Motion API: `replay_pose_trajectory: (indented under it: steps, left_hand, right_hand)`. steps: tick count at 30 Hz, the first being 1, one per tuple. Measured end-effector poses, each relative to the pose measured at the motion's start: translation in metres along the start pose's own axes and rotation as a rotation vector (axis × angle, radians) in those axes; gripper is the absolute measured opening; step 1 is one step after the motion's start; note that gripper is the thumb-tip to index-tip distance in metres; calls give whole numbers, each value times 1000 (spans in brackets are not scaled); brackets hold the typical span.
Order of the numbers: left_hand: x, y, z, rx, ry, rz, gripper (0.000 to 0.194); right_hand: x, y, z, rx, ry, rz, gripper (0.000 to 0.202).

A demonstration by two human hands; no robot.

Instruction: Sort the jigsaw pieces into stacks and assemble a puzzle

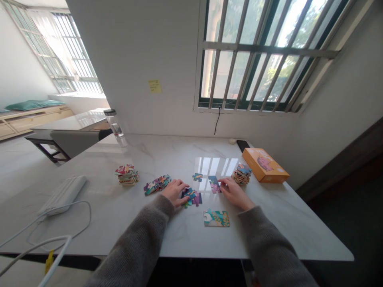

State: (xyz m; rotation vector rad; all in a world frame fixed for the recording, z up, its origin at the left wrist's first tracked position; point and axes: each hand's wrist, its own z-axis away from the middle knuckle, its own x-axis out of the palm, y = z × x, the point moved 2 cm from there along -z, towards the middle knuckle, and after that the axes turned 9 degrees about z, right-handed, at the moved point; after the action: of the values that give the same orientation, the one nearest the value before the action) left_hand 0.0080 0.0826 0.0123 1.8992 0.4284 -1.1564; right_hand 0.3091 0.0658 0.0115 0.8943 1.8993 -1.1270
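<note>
My left hand rests at the left side of a small overlapping pile of puzzle pieces, blue, purple and green, with thumb and fingers closed about a blue one. At the right edge of a purple puzzle piece with a pink-eyed figure, my right hand has its fingertips closed on the border. Between the hands, farther off, lies a single teal and orange piece. Nearer to me is a joined teal, white and orange section, flat on the white table.
Stacks of puzzle pieces stand at left and at right; a toppled row lies beside my left hand. An orange box and a black phone sit back right. Leftward are a power strip, cables and a bottle.
</note>
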Motion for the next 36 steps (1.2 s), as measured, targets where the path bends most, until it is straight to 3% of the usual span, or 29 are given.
replay_pose_trajectory:
  steps: [5,14,22,27,31,36]
  left_hand:
    - [-1,2,0,-44,-29,-43,44]
    - [1,4,-2,-67,-39,-52,36]
    - [-1,8,-4,-114,-50,23,40]
    - [-1,14,0,-83,-57,-18,61]
    - [1,15,1,-105,-66,-35,59]
    - [-3,17,-1,-45,89,13,49]
  right_hand:
    - [6,-5,4,-18,-11,116,30]
    - [11,-10,3,-9,27,172,31]
    - [7,-27,1,-44,91,37,29]
    - [6,-34,1,-66,125,-28,28]
    - [5,-36,1,-68,154,-52,26]
    - [3,-40,1,-63,159,-47,23]
